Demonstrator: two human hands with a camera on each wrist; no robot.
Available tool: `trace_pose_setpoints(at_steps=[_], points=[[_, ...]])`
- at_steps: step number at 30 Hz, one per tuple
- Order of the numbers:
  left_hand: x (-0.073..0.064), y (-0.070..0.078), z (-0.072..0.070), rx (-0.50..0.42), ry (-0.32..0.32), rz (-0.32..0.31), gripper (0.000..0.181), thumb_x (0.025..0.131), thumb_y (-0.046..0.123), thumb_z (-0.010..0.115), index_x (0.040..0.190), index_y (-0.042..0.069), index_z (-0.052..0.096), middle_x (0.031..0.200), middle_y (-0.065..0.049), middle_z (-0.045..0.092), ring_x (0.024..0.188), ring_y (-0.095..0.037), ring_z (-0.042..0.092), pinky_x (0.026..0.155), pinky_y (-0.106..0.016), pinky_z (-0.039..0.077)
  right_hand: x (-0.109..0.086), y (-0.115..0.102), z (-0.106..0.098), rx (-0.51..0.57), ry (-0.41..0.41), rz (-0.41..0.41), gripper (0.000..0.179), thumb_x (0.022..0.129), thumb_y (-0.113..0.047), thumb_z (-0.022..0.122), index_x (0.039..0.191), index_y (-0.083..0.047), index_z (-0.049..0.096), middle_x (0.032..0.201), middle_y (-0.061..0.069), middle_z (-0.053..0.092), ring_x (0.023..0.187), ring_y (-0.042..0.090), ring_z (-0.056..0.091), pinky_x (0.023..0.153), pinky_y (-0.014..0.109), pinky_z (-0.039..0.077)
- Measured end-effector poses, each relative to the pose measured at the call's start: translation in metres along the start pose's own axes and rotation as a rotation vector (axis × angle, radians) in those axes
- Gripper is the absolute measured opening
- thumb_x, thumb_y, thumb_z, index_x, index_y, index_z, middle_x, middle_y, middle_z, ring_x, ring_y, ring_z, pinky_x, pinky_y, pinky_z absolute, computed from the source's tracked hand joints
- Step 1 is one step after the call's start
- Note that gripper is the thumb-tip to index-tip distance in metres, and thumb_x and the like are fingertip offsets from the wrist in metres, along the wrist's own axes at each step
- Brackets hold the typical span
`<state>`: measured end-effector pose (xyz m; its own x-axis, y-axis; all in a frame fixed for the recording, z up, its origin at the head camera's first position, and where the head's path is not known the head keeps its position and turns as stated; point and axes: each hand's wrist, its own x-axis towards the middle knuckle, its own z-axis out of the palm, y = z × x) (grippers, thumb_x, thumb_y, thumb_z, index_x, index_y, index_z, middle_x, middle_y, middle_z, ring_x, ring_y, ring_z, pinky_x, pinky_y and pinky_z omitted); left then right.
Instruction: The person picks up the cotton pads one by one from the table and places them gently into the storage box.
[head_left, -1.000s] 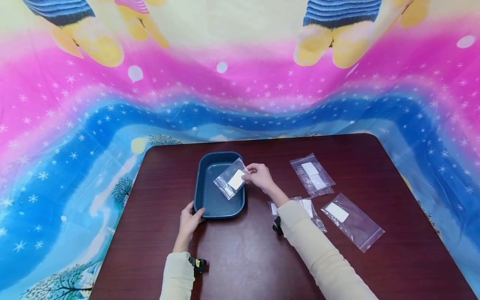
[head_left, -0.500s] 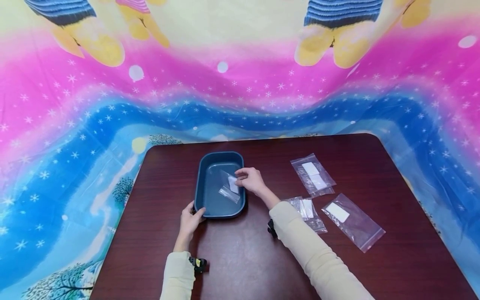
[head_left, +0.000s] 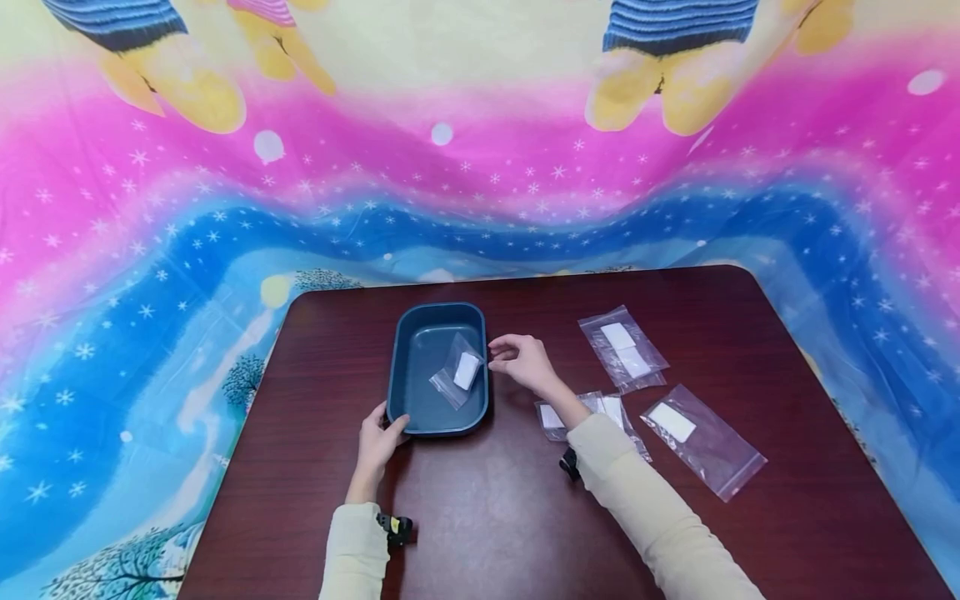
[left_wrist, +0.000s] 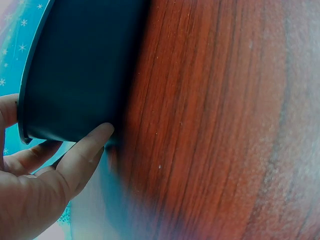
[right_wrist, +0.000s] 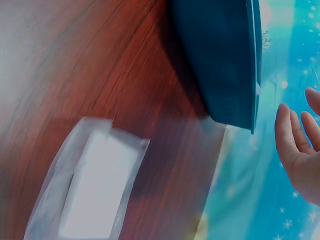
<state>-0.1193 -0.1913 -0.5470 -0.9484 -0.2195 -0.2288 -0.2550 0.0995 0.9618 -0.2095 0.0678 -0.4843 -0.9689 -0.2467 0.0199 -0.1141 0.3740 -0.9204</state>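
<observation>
L grip (head_left: 377, 442), part. hidden, on tray (head_left: 424, 354) cnr.

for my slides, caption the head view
Left hand holds a tray containing a clear bag; empty right hand hovers alongside.

head bright | glare on tabletop (head_left: 495, 512) | 2 wrist views partly hazy

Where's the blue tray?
In the head view, the blue tray sits on the table, left of its middle. The left hand holds its near left corner, and the right hand is close to its right side.
</observation>
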Motion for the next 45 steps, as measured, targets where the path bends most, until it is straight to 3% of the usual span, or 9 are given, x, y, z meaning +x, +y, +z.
trace_pose_setpoints(at_steps=[10, 17, 34, 37, 41, 45], points=[[0.000, -0.001, -0.002, 0.027, -0.001, 0.000, 0.049, 0.087, 0.001, 0.054, 0.134, -0.005, 0.039, 0.124, -0.029, 0.046, 0.103, -0.034, 0.053, 0.077, -0.041, 0.052, -0.018, 0.010, -0.022, -0.051, -0.013, -0.064, 0.022, 0.074, -0.002, 0.072, 0.095, -0.001, 0.068, 0.080, 0.009, 0.066, 0.071, 0.017, 0.063, 0.065, 0.028, 0.052], [0.000, 0.000, -0.001, 0.026, 0.002, 0.010, 0.048, 0.087, 0.001, 0.055, 0.132, -0.007, 0.040, 0.122, -0.031, 0.047, 0.100, -0.032, 0.055, 0.075, -0.041, 0.053, -0.027, 0.023, -0.036, -0.053, -0.039, -0.058, 0.024, 0.074, -0.004, 0.073, 0.096, 0.000, 0.067, 0.079, 0.006, 0.065, 0.070, 0.015, 0.062, 0.064, 0.026, 0.052], [-0.001, 0.000, -0.001, 0.031, -0.013, -0.005, 0.049, 0.088, 0.002, 0.054, 0.135, -0.005, 0.038, 0.124, -0.028, 0.046, 0.104, -0.033, 0.053, 0.078, -0.040, 0.052, -0.055, 0.045, -0.068, -0.029, -0.087, -0.065, 0.031, 0.072, -0.003, 0.075, 0.099, 0.008, 0.063, 0.083, 0.021, 0.064, 0.070, 0.019, 0.063, 0.061, 0.021, 0.051], [-0.001, 0.000, -0.001, 0.032, -0.013, -0.006, 0.049, 0.089, 0.002, 0.054, 0.135, -0.005, 0.038, 0.125, -0.028, 0.046, 0.104, -0.034, 0.053, 0.078, -0.040, 0.052, -0.061, 0.042, -0.076, -0.027, -0.092, -0.058, 0.031, 0.073, 0.001, 0.073, 0.100, 0.012, 0.061, 0.084, 0.025, 0.063, 0.071, 0.022, 0.062, 0.060, 0.020, 0.050], [-0.001, 0.000, 0.000, 0.030, -0.014, -0.007, 0.049, 0.089, 0.002, 0.054, 0.135, -0.005, 0.038, 0.124, -0.028, 0.047, 0.104, -0.034, 0.053, 0.078, -0.040, 0.052, -0.066, 0.051, -0.087, -0.050, -0.066, -0.037, 0.034, 0.074, 0.000, 0.072, 0.102, 0.014, 0.059, 0.085, 0.026, 0.062, 0.072, 0.024, 0.061, 0.062, 0.021, 0.050], [-0.001, 0.000, 0.000, 0.027, -0.016, -0.006, 0.049, 0.089, 0.002, 0.054, 0.134, -0.005, 0.038, 0.124, -0.028, 0.046, 0.104, -0.034, 0.053, 0.078, -0.041, 0.052, -0.065, 0.074, -0.100, -0.072, -0.009, -0.010, 0.040, 0.073, -0.005, 0.075, 0.104, 0.013, 0.059, 0.083, 0.020, 0.063, 0.069, 0.013, 0.060, 0.063, 0.019, 0.050]])
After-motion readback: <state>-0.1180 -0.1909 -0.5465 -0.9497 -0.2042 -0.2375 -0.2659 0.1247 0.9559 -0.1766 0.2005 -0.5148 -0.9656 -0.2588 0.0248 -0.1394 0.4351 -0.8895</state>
